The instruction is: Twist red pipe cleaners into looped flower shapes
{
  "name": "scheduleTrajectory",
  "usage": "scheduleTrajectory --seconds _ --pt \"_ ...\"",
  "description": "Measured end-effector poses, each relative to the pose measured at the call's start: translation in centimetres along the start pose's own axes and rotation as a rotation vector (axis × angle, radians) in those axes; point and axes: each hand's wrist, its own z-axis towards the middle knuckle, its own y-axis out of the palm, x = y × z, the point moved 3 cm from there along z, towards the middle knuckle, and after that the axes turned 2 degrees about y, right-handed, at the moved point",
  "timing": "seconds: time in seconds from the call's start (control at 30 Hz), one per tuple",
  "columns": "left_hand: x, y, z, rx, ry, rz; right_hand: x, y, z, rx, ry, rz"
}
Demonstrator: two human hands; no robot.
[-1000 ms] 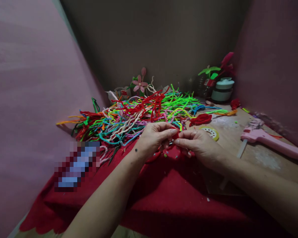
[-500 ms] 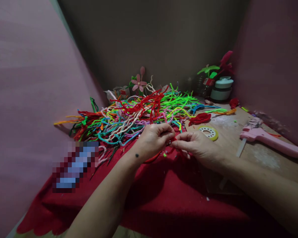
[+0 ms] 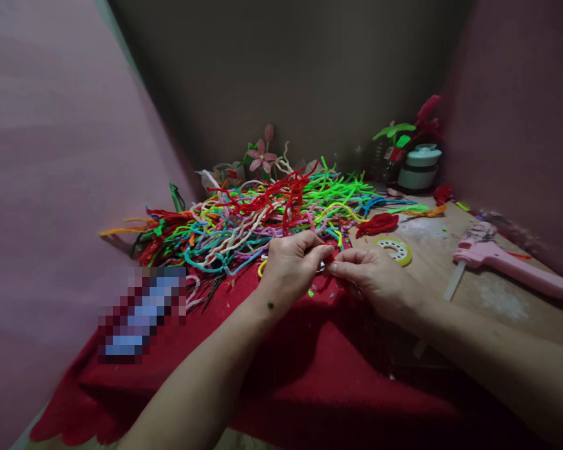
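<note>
We work in a narrow corner: pink walls either side, dark wall behind. The wooden table (image 3: 473, 294) is half covered by a red cloth (image 3: 309, 375), likely there to catch the coloured scraps scattered on it. A large heap of pipe cleaners (image 3: 263, 219) in many colours lies at the back, within reach of both hands. A pink glue gun (image 3: 507, 265) lies at the right edge, well apart from the work. A white jar (image 3: 420, 167) stands in the far right corner; a yellow tape roll (image 3: 395, 250) lies just beside our right hand (image 3: 378, 278). Our left hand (image 3: 293, 265) and right hand meet fingertip to fingertip, both pinched shut on a small red piece (image 3: 331, 257) held low over the cloth, presumably for fine control. Its shape is too hidden to tell.
</note>
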Motion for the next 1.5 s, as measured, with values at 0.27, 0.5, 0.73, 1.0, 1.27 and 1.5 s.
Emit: scheduleTrajectory --seconds 0.27,0.5,0.73,1.0,1.27,1.5 --pt "-0.3 0.2 0.3 -0.16 -0.045 -0.047 -0.5 0.1 -0.2 0.015 -0.004 0.042" --pt "-0.1 1.0 -0.3 0.132 0.387 0.406 0.3 0.0 0.4 -0.006 0.001 0.127" --pt "-0.7 0.5 0.9 -0.282 -0.051 -0.014 -0.1 -1.4 1.1 -0.01 -0.059 0.192" --pt "-0.7 1.3 -0.6 -0.018 0.547 0.824 -0.4 -1.6 1.4 0.153 -0.079 0.051" --pt "-0.8 0.2 0.6 0.078 0.175 0.162 -2.0 -0.8 2.1 0.078 0.007 0.173" --pt "-2.3 0.4 1.5 0.097 -0.169 -0.518 -1.4 -1.3 2.5 0.196 -0.046 0.32"
